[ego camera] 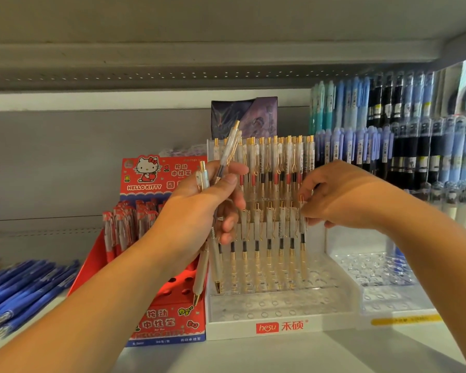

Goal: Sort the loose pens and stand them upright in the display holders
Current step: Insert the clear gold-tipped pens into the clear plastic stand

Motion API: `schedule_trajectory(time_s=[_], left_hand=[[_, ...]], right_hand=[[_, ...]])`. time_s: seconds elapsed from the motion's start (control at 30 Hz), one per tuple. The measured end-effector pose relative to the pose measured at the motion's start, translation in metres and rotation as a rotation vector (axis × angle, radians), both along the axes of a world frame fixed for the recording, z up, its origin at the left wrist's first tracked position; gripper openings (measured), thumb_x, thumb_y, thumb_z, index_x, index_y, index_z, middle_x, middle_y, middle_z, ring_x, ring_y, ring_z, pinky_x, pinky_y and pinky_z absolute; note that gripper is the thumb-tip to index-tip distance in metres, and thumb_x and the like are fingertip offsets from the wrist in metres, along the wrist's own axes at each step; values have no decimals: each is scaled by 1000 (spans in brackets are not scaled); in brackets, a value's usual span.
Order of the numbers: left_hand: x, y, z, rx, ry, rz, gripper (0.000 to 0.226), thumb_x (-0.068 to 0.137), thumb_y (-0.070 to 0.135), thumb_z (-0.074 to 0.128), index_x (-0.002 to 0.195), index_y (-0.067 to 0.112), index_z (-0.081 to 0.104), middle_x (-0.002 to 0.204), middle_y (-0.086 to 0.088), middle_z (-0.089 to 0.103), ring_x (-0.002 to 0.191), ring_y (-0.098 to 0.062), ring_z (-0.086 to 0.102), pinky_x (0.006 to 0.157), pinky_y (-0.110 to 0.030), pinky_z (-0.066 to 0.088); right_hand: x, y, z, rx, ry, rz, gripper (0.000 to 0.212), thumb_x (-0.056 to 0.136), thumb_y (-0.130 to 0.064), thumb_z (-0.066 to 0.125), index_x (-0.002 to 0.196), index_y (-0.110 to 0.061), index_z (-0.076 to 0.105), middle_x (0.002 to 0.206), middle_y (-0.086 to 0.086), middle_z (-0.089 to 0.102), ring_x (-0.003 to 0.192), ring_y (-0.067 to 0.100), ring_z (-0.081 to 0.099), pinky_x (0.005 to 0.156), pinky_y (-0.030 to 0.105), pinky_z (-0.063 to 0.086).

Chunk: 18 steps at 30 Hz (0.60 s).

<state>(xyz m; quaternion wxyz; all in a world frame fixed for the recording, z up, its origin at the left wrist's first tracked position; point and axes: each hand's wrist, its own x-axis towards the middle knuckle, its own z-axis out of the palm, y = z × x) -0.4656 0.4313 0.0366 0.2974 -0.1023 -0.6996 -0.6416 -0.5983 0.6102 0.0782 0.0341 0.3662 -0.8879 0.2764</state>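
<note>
A clear stepped display holder (277,313) with a white "hesu" front stands on the shelf. White pens with gold clips fill its back row (280,162) and most of its middle row (269,238); the front holes are bare. My left hand (199,211) is closed around a few loose white-and-gold pens (203,254), their tips hanging down in front of the holder's left side. My right hand (339,195) pinches the top of the rightmost pen (302,224) in the middle row, which stands upright in its hole.
A red Hello Kitty pen box (162,321) stands left of the holder. Blue pens (24,289) lie loose at far left. Another clear holder (382,270) sits to the right, with racks of blue and black pens (401,135) behind it. A shelf hangs overhead.
</note>
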Motion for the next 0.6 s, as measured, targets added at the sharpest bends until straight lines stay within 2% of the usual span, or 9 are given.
schedule_trajectory(time_s=[0.17,0.33,0.5,0.6], left_hand=[[0,0,1,9,-8,-53,25,91,27,55,110,18,69,71,-5,57,46,-12,37,40,-24,37],[1,1,1,-6,-70,-74,25,98,25,52,112,17,71,69,-3,56,44,-10,34,38,-22,34],[2,2,0,-12,-113,-109,28,94,27,54,113,13,70,69,-4,54,44,-10,33,37,-20,33],[2,3,-1,-20,-146,-139,28,92,28,55,110,12,69,68,-4,53,44,-11,33,37,-22,33]], right_hand=[[-1,1,-2,79,30,9,21,85,-16,74,86,-29,57,71,-5,74,61,1,71,64,26,59],[-3,2,-3,129,96,-7,18,83,-19,72,95,-27,61,67,-6,73,58,1,69,62,26,59],[0,4,-2,136,149,-22,28,86,-32,69,105,-28,48,90,-5,62,77,12,65,69,33,58],[2,4,1,6,219,-15,21,88,-31,67,101,-28,50,85,-4,59,70,10,60,58,26,49]])
